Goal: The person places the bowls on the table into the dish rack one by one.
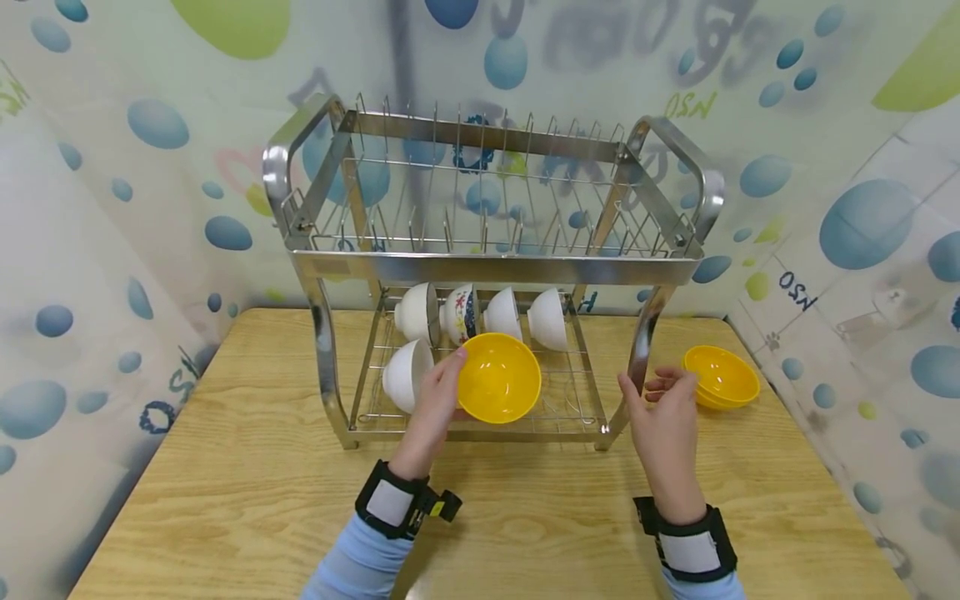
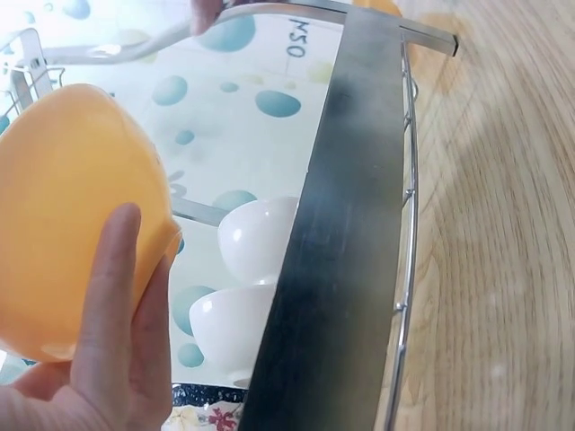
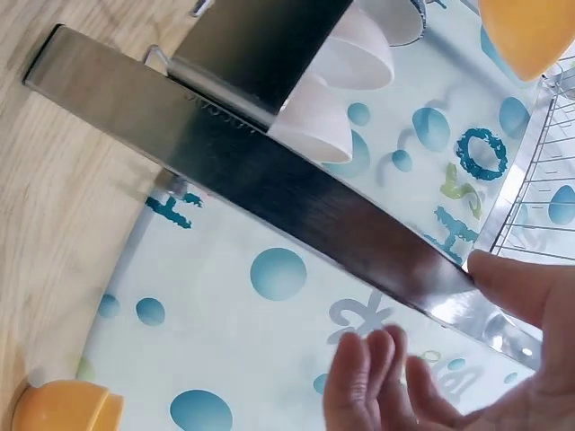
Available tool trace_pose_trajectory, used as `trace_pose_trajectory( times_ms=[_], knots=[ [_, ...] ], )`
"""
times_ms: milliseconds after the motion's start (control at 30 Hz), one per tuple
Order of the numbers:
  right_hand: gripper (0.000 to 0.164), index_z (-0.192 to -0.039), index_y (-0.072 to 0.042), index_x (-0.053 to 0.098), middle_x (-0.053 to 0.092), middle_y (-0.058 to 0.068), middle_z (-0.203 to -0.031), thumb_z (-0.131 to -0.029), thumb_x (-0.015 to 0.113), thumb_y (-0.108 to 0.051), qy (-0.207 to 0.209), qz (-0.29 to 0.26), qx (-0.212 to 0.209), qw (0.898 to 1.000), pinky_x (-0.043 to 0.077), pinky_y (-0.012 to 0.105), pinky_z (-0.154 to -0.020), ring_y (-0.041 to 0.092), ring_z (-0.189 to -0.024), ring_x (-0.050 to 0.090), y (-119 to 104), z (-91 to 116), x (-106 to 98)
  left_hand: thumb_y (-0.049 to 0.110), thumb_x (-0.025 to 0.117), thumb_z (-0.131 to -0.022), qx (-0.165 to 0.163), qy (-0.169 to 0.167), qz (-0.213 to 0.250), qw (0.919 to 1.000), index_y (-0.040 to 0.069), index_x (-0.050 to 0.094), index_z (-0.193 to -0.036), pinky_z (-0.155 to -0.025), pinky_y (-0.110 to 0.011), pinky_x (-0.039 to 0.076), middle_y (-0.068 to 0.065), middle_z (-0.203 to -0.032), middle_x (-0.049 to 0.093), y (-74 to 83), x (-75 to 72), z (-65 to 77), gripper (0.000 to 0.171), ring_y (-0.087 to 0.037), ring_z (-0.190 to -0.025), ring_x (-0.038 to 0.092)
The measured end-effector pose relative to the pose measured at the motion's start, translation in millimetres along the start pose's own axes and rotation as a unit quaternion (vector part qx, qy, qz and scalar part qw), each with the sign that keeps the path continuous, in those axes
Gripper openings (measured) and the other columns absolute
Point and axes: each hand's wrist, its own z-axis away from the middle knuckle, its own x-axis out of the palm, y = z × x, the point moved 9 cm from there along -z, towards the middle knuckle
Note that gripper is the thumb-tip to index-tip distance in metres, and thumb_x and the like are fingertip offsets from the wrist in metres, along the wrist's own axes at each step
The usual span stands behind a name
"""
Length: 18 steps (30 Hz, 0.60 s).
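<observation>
- The left hand point(image 1: 435, 398) pinches the left rim of a round, glossy yellow bowl point(image 1: 500, 379), fingers against its outside.
- That bowl is just in front of the lower tier of a silver metal dish rack point(image 1: 495, 268), its opening towards the head camera.
- The right hand point(image 1: 666, 425) holds nothing: fingers loosely bent, thumb spread away, near nested yellow bowls point(image 1: 722, 379). Whether its thumb touches the rack's upright, I cannot tell.
- The step in hand seems to be racking this bowl; the next move likely calls for tipping it on edge beside the front white rounded bowl point(image 1: 405, 375), without knocking it.
</observation>
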Motion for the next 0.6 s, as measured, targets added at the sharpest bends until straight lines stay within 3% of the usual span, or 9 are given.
trace_pose_trajectory(
  times_ms=[100,200,367,600],
  knots=[
    [0.056,-0.126,0.000,0.042,0.059,0.019,-0.108,-0.093,0.055,-0.043,-0.039,0.014,0.003,0.999,0.052,0.043,-0.077,0.032,-0.095,0.059,3,1,7,0.051,0.040,-0.098,-0.001,0.003,0.008,1.0000,0.011,0.058,-0.122,-0.069,-0.040,0.058,-0.009,-0.099,0.061,-1.7,-0.9,-0.8,0.050,-0.018,-0.079,0.063],
    [0.048,-0.124,0.000,0.047,0.063,0.019,-0.105,-0.097,0.050,-0.040,-0.062,0.023,-0.013,0.998,0.054,0.041,-0.071,0.030,-0.092,0.062,0,2,13,0.053,0.041,-0.097,0.008,0.005,0.012,0.9999,0.011,0.059,-0.119,-0.069,-0.040,0.058,-0.009,-0.098,0.061,-2.0,-2.5,-1.6,0.051,-0.019,-0.079,0.063],
    [0.038,-0.118,0.000,0.051,0.066,0.015,-0.092,-0.099,0.048,-0.033,-0.057,0.033,-0.045,0.997,0.048,0.026,-0.060,0.027,-0.082,0.062,-7,4,15,0.056,0.042,-0.095,0.046,0.012,0.012,0.9988,0.013,0.061,-0.116,-0.067,-0.039,0.058,-0.013,-0.097,0.061,4.4,-5.8,-1.0,0.051,-0.022,-0.079,0.063],
    [0.035,-0.117,0.000,0.050,0.065,0.015,-0.091,-0.099,0.047,-0.030,-0.054,0.028,-0.044,0.997,0.047,0.026,-0.057,0.027,-0.080,0.063,-6,5,17,0.052,0.041,-0.097,0.067,0.035,-0.003,0.9971,0.013,0.061,-0.118,-0.067,-0.037,0.058,-0.013,-0.098,0.061,11.1,-9.3,1.3,0.049,-0.021,-0.079,0.063]
  ],
)
